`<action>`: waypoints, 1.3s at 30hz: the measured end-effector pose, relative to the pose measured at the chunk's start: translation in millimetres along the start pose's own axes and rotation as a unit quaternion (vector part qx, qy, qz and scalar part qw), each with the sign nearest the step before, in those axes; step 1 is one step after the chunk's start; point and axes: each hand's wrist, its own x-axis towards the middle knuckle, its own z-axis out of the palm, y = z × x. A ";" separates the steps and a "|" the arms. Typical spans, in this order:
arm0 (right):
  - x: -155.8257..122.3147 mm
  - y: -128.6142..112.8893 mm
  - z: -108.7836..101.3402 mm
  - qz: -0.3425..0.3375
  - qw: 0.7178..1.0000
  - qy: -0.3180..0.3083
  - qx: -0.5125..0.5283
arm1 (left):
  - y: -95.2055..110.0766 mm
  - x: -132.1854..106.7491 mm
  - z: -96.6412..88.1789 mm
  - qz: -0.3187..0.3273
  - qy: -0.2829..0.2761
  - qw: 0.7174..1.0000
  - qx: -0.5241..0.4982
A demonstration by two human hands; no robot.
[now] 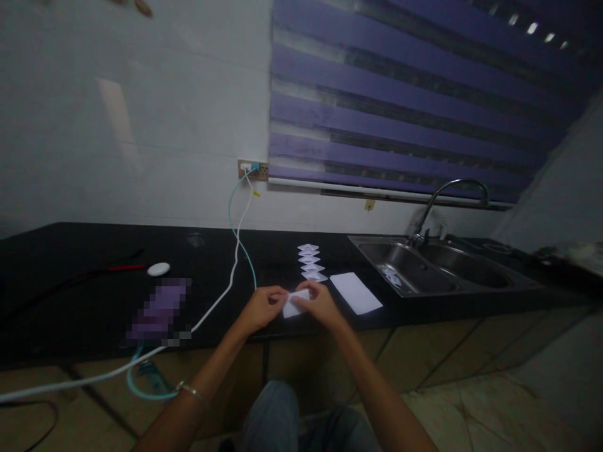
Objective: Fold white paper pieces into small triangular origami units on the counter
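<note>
My left hand (262,307) and my right hand (318,304) meet over the front edge of a black countertop (85,295). Both pinch a small white piece of paper (293,304), partly folded, held between the fingers. A row of several folded white paper shapes (310,262) lies on the counter just behind my hands. A flat white sheet (355,292) lies to the right of them. A thin bracelet (192,392) sits on my left wrist.
A steel double sink (438,267) with a curved tap (452,194) is at the right. White and teal cables (235,257) run from a wall socket (253,169) across the counter. A white oval object (158,269) and a red pen (126,267) lie at the left. Purple blinds (400,100) hang above.
</note>
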 end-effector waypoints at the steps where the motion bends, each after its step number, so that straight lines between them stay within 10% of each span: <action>1: -0.1 -0.3 -0.4 -0.001 1.000 0.000 -0.005 | -0.7 -0.1 0.1 -0.001 -0.002 1.000 0.003; 39: -4.6 -12.1 -2.6 0.056 0.989 -0.052 0.123 | -3.9 4.4 -0.4 0.006 0.019 0.999 -0.028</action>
